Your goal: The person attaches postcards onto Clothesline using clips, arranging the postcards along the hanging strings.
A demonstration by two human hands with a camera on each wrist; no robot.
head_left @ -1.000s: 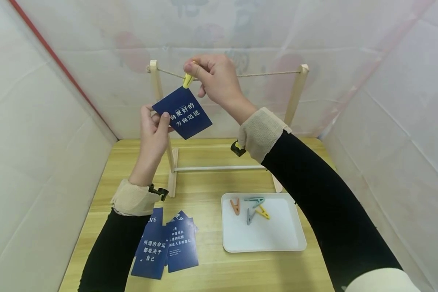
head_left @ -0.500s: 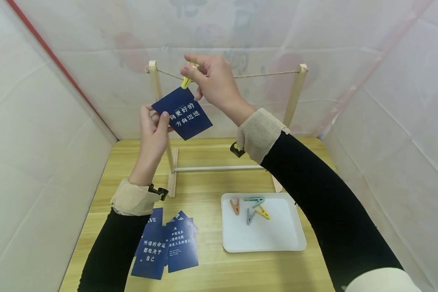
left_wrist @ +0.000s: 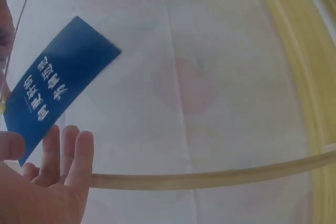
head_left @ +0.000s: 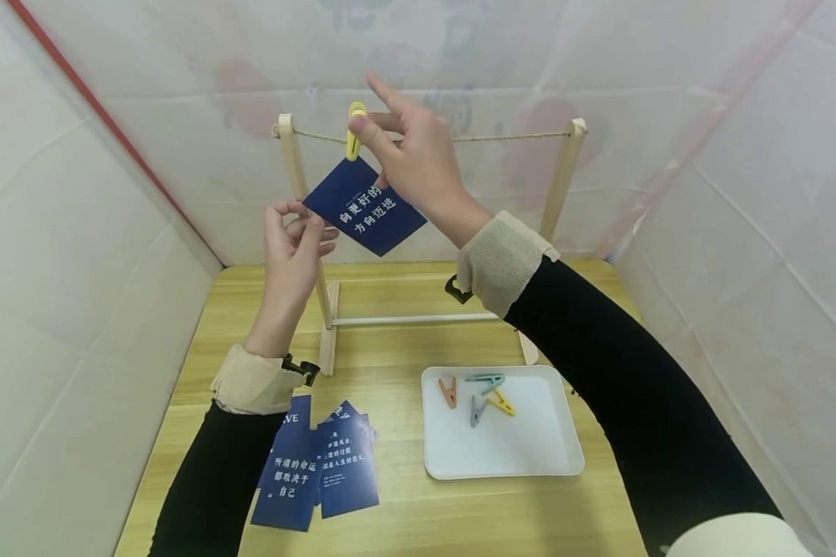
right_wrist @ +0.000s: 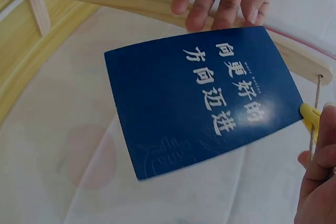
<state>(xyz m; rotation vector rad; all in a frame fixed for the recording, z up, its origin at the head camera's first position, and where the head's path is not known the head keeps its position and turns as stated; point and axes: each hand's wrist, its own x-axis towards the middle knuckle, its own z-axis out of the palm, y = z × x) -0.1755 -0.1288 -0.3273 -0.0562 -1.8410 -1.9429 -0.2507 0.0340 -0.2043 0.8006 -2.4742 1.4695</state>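
- R hand [head_left: 425, 155]: thumb against yellow clip [head_left: 352, 145], index straight up & off it; can't tell if other fingers grip.
- L hand [head_left: 289, 251]: fingers loosely spread at card's L corner, not closed round it; can't tell if they touch.
- Blue card [head_left: 365, 207] below rope, tilted like a diamond; clip's lower end at its top corner, bottom corner well above the table [head_left: 404, 510].
- Rope [head_left: 512, 138] runs past clip, R hand covers part; long bare stretch on to R post [head_left: 563, 178].
- L post [head_left: 292, 155] close by L hand, so little room that side; wide gap R hand to R post.
- White rod [head_left: 414, 319] low btwn posts, well under card.
- Tray [head_left: 529, 452], nr side of rod: orange clip [head_left: 448, 393], teal clip [head_left: 489, 380], grey clip [head_left: 477, 411], 2nd yellow one, all twd far edge; bare floor nearer.
- Loose cards [head_left: 348, 468] overlap L of tray, strip of wood btwn; L sleeve covers some edges.
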